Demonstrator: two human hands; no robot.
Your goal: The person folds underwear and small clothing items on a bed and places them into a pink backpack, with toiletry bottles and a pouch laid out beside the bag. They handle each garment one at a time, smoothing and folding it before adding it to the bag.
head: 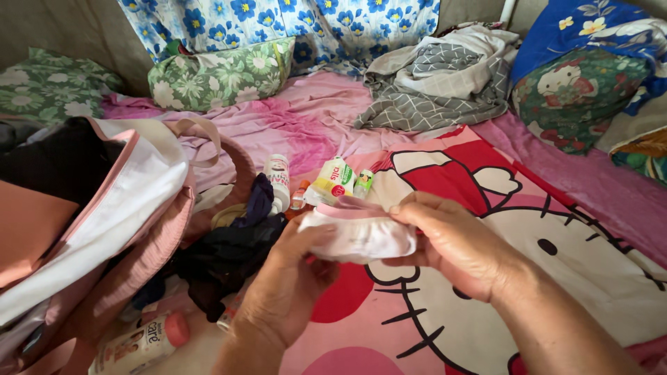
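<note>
White soft knit fabric, a small folded baby garment with a pink elastic trim [361,235], sits pinched between both hands just above the bed. Left hand [292,278] closed on its left end, thumb on top, fingers curled under. Right hand [455,243] closed on the right end, fingertips [399,208] pressing the trim flat; the grip looks set to keep the fold tight and compact. Cloth looks thin, stretchy, slightly gathered at the edge.

Under the hands: pink and red cartoon-cat blanket [556,278], smooth printed fleece, spread over the bed. Just beyond the garment, a loose cluster: white cylindrical bottle [278,177], yellow-green squeeze tube [333,182], small green-capped tube [363,182], small orange-capped vial [300,194]. Dark crumpled clothes [233,253] lie beside the left hand. Open pink fabric bag with white lining [118,208] at left, mouth gaping. Pink-capped lotion bottle [142,344] lies on its side near it. Further back: grey checked crumpled cloth [438,87], green floral pillow [222,73].
</note>
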